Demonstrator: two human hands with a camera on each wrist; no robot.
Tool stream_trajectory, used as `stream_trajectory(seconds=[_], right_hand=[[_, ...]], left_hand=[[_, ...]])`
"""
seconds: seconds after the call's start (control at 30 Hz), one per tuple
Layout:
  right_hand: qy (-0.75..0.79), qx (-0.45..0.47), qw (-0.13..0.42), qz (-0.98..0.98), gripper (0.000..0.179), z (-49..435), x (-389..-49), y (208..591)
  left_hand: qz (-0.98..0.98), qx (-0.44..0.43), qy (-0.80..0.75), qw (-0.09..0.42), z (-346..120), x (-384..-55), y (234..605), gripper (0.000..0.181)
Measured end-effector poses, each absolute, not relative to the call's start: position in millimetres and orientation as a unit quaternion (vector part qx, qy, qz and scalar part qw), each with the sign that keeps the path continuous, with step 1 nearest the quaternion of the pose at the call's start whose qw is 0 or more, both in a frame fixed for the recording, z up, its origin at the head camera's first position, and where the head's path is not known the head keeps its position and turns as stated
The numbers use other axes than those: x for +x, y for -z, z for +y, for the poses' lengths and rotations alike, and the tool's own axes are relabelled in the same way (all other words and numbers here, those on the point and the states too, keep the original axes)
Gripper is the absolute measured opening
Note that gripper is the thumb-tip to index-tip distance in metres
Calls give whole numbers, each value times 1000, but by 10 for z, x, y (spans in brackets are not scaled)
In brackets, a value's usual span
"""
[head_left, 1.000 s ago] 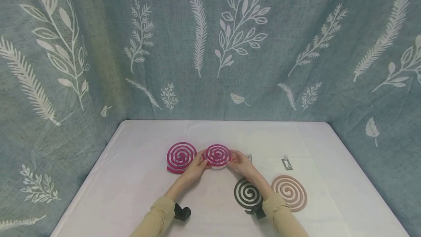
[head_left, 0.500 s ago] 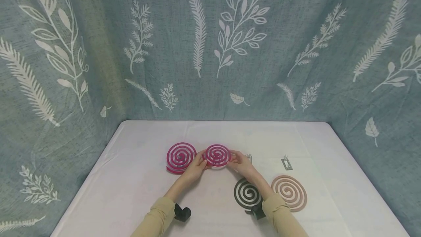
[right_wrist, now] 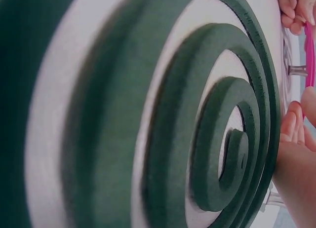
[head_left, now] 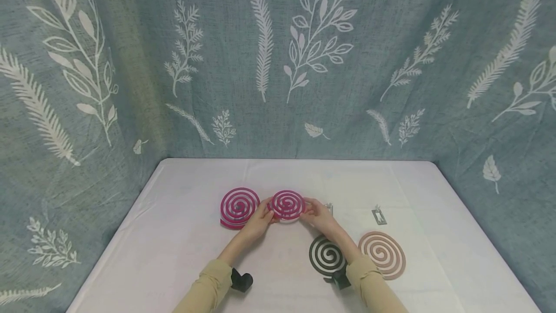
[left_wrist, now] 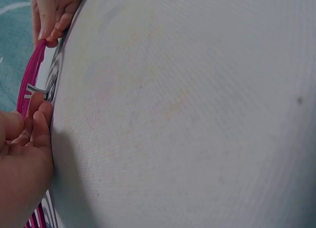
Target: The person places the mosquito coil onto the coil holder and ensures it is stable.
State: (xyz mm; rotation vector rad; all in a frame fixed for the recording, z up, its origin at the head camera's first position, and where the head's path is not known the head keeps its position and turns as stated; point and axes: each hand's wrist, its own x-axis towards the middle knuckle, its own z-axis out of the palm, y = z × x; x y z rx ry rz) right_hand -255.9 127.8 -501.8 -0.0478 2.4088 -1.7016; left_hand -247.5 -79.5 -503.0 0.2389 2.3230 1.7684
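Observation:
Both hands hold a magenta mosquito coil (head_left: 287,205) by its opposite edges, a little above the white table. My left hand (head_left: 259,217) pinches its left edge, and my right hand (head_left: 318,215) pinches the right one. Beneath it, in the left wrist view, a metal coil stand (left_wrist: 48,87) meets the coil's underside; whether the coil is fixed on it I cannot tell. A second magenta coil (head_left: 240,206) lies just left of my left hand. Below my right forearm lies a dark green coil (right_wrist: 222,139), partly covered in the head view.
A brown coil (head_left: 382,255) lies right of my right sleeve. Behind it sits a small metal stand (head_left: 379,216), and another metal stand (head_left: 329,208) shows partly behind my right hand. A patterned curtain (head_left: 278,62) rises behind the white table (head_left: 173,235).

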Motion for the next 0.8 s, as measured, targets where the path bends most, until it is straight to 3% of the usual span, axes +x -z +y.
stream_trajectory(seconds=[0.63,0.8], right_hand=[[572,-19,104,813,55,1298,-2602,5128],[573,-24,100,813,55,1305,-2626,5109]], left_hand=[[800,83,-582,118,-816,-2466,5043,48],[790,122,-592,105,-851,-2490,5057,49]])
